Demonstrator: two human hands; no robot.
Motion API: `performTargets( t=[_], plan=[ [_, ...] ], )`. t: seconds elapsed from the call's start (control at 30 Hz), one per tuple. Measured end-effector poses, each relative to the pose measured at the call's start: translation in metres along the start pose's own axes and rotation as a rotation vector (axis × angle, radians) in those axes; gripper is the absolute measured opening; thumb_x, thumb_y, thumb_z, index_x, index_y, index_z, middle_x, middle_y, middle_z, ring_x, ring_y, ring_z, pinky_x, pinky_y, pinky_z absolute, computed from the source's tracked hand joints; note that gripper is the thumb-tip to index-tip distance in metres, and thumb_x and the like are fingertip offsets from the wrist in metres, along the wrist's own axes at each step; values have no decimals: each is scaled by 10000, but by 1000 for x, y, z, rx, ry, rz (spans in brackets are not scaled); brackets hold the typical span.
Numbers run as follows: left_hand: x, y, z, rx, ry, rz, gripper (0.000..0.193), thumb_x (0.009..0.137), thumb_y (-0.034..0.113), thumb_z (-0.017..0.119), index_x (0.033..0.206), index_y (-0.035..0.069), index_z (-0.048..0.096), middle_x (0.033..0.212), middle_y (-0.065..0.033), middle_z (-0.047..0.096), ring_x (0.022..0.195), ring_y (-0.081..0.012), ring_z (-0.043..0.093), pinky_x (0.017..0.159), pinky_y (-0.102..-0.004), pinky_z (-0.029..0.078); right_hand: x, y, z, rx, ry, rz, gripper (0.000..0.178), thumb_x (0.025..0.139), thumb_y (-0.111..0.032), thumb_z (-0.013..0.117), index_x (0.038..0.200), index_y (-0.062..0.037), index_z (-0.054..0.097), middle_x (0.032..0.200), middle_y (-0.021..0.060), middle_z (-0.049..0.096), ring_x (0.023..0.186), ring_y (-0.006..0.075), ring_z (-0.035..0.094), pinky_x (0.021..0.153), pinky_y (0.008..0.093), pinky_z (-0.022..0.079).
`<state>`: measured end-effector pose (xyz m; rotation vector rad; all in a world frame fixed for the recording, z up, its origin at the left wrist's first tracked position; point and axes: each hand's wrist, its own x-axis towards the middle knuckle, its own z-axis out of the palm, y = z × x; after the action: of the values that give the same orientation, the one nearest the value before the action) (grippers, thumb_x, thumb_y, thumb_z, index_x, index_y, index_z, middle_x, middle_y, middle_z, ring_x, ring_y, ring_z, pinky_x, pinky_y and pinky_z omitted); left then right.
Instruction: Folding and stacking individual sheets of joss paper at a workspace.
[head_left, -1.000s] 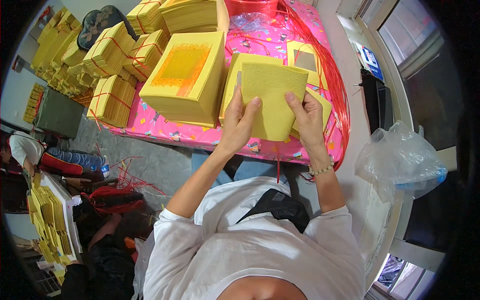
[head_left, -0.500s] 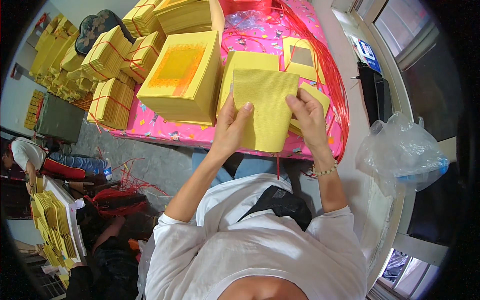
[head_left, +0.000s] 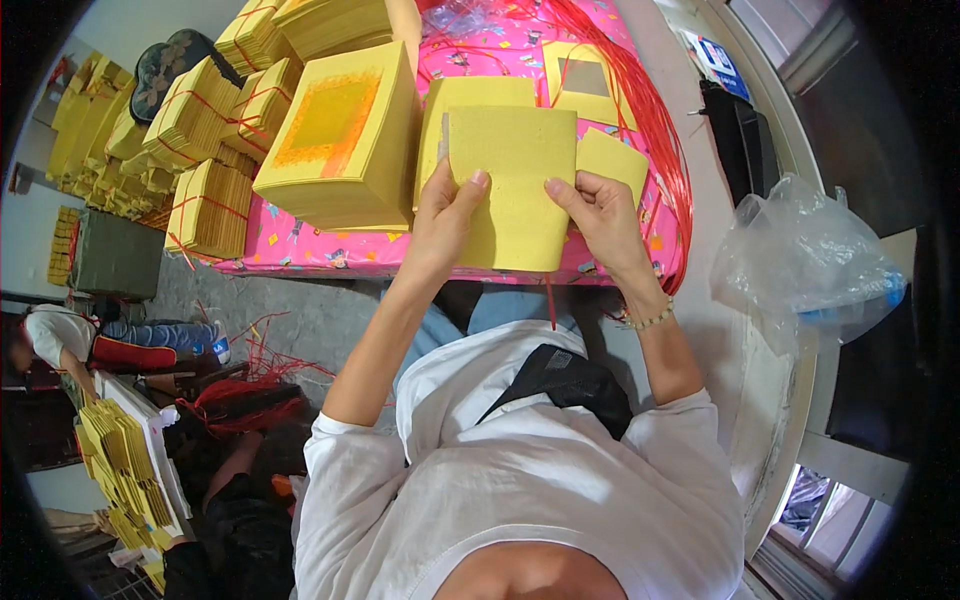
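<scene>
Between my two hands stands a yellow paper stack [head_left: 515,215], its broad face toward me and slightly curved at the lower end. My left hand [head_left: 445,218] grips its left edge with the thumb on the front face. On the right edge my right hand [head_left: 604,222] pinches it, thumb in front and fingers curled behind. How many sheets are held cannot be told. Behind it lie more yellow sheets [head_left: 500,91]. To the left is a tall yellow paper block [head_left: 400,150] with an orange and gold square printed on top.
A pink patterned tablecloth [head_left: 300,243] covers the table. Red plastic strands [head_left: 672,185] run down its right side, near a yellow sheet with a grey square [head_left: 585,77]. Tied yellow bundles [head_left: 210,210] stand at left. A clear plastic bag [head_left: 800,260] is by the window. Co-workers are at lower left.
The whole view has shifted slightly, so the table sits higher and further left. Both hands keep hold of the paper stack, which now shows a flatter, smoother-looking face.
</scene>
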<state>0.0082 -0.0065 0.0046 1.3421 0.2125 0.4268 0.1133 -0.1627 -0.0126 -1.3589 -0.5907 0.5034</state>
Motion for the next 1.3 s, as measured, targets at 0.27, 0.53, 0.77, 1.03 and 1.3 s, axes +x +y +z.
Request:
performTargets(
  t=[0.27,0.53,0.77,1.03,1.3],
  plan=[
    [15,2,12,68,6,24,325,955,93,467,1266,2,441,1143,-75,576,1022,-124,543,882,-275,428,-10,-2,-11,-36,-52,62,239,900,-196,633,989,23,665,784,6,648,615,12,537,492,151,380],
    [41,-1,27,76,4,76,271,949,102,478,1201,4,470,1057,-66,599,944,-112,557,818,-269,443,-17,-15,-26,-73,-31,167,240,900,-181,628,1002,34,652,828,29,664,678,46,594,541,194,498],
    [51,-4,41,149,-2,117,261,946,101,475,1187,2,475,1031,-78,609,918,-119,569,791,-272,449,-24,0,-43,0,13,220,204,893,-159,629,1006,10,646,870,51,673,724,88,649,599,204,552],
    [60,-13,57,229,-247,-92,290,923,141,519,1167,-14,492,998,-92,611,888,-139,576,769,-288,456,-6,-12,-77,182,288,70,273,931,-277,572,1064,-43,618,937,19,662,785,68,634,603,183,504],
    [91,-37,84,269,-205,-304,272,904,164,550,1092,-32,557,933,-101,623,814,-172,597,704,-315,472,11,1,-104,60,342,121,237,918,-272,596,1002,-50,600,848,1,660,669,24,596,483,160,438]
  ],
)
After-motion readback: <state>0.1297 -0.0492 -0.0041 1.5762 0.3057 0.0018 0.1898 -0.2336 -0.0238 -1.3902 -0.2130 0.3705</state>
